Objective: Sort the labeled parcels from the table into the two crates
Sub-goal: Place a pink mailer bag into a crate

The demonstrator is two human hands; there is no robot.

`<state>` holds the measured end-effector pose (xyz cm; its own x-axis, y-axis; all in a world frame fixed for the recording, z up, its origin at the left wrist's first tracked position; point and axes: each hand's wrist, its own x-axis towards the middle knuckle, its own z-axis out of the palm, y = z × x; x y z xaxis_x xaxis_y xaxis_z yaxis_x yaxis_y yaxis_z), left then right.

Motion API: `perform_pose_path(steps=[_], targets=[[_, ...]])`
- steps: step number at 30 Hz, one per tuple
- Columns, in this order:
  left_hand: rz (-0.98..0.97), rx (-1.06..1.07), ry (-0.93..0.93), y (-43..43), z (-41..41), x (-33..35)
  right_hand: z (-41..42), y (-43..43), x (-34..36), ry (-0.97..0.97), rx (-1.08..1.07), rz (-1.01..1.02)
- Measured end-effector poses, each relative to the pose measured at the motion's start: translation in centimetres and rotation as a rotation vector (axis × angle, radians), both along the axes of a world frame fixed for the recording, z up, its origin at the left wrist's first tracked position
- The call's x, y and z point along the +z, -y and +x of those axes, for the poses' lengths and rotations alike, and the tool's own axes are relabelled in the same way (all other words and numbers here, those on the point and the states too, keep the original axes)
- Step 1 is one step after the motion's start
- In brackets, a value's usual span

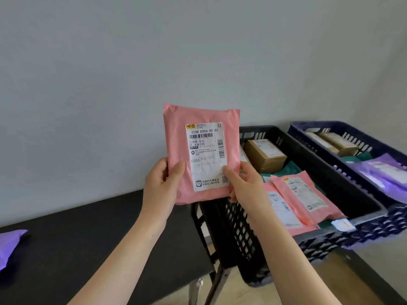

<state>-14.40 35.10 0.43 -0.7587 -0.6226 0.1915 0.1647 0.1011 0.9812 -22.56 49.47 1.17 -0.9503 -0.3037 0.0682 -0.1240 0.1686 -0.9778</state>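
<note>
Black table (pixel 88 238) — purple parcel (pixel 8 245) left, pink parcel (pixel 201 150) blocking black crate (pixel 330 172).

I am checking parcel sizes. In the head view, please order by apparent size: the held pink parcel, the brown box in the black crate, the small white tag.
1. Held pink parcel, though it is nearest the camera.
2. Brown box.
3. White tag.

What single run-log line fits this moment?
both hands: left hand, right hand | holding: pink plastic mailer upright | label facing camera | black crate beside
</note>
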Motion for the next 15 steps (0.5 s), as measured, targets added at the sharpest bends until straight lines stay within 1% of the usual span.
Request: perform_pose_path(steps=[5, 11, 15], targets=[[-0.033, -0.120, -0.018, -8.5, -4.7, 0.7, -3.4, -9.0, 0.9, 0.000, -0.103, -0.064], [-0.028, -0.223, -0.017, -17.7, -9.7, 0.9, -7.8, -18.8, 0.8, -0.011, -0.199, 0.007], [-0.051, -0.279, -0.017, -21.8, -12.9, 0.8, -10.8, -23.8, -0.1, 0.018, -0.269, -0.013]])
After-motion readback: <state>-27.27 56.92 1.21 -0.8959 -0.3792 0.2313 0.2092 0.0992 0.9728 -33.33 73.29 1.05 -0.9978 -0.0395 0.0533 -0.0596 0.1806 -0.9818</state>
